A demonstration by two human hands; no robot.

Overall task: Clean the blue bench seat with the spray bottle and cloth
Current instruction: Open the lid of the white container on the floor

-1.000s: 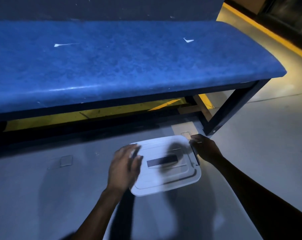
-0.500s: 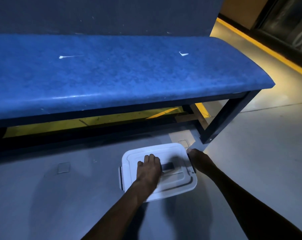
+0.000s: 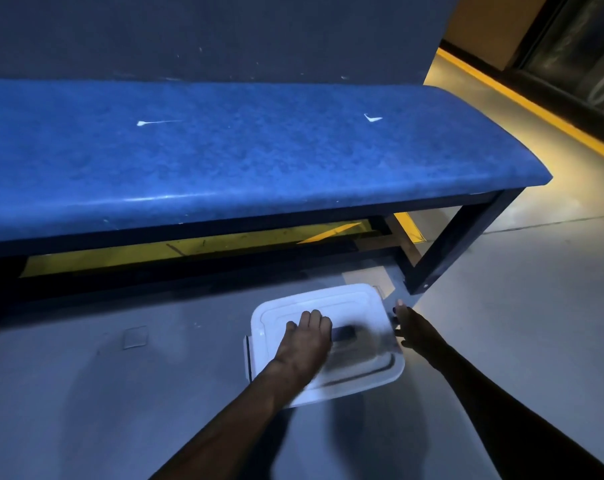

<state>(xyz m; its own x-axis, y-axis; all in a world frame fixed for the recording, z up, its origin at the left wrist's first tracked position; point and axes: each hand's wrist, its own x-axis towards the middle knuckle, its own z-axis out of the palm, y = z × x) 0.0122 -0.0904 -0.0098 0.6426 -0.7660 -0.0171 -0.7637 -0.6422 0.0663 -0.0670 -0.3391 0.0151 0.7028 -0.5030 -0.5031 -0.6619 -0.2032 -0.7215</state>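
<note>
Both hands on the closed white box, bench not yet touched.

My left hand [image 3: 307,344] lies flat on the lid of the white box [image 3: 328,344] on the floor, fingers [image 3: 311,318] straight and pressing down by the dark handle slot, gripping nothing. My right hand [image 3: 414,332] sits at the box's right edge with fingers spread and loose; whether they touch the clip there I cannot tell. The blue bench seat [image 3: 245,157] runs just beyond the box, with two white marks [image 3: 372,118] on its surface. No spray bottle or cloth shows, so I judge they are inside. The risks: pressing on the lid while freeing one clip could make it jam or spring, and the box could slide on the smooth floor or tip its contents.
</note>
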